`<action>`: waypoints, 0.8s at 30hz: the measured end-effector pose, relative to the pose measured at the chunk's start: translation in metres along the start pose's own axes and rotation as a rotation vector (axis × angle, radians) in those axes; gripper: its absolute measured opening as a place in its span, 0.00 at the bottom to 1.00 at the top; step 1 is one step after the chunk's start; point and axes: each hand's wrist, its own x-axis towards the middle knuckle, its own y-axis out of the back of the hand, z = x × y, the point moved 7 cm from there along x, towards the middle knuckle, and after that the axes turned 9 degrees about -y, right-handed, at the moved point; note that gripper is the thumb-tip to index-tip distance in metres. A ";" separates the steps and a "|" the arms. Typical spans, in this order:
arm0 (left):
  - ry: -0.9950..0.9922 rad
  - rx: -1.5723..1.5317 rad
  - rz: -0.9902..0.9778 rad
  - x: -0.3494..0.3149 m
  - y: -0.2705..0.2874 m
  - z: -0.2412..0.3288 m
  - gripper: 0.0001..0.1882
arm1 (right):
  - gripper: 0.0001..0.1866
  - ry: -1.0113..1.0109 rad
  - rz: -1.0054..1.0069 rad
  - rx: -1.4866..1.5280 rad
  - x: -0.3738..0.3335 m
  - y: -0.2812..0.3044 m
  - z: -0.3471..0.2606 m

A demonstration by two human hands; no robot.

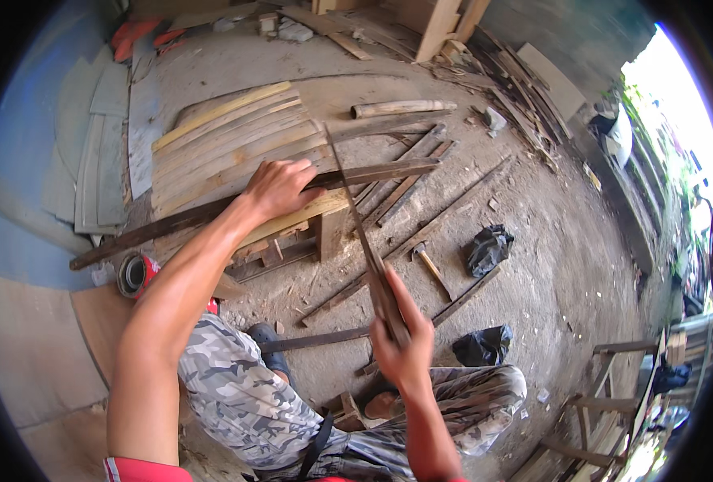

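Note:
My left hand [280,189] is closed over a long dark wooden strip [180,220], pressing it down on a low bench of pale planks [236,149]. The strip slants across the bench, and its right end juts past the edge. In my right hand [403,341] is a handsaw [362,229], gripped by its wooden handle. Its narrow blade points away from me and crosses the strip just right of my left hand. Whether the teeth have cut into the wood cannot be made out. Below the bench's right side lies a hammer [433,271].
Several dark strips [453,213] lie on the dusty floor, near two black plastic bags [489,251]. At left stands an open red can [136,275]. A round wooden pole [405,108] lies beyond the bench; scrap boards [525,104] pile along the far wall. Wooden frames [606,406] stand lower right.

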 end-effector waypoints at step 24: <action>0.007 0.041 0.036 0.002 0.015 0.003 0.26 | 0.40 0.012 0.018 0.159 0.050 -0.039 0.022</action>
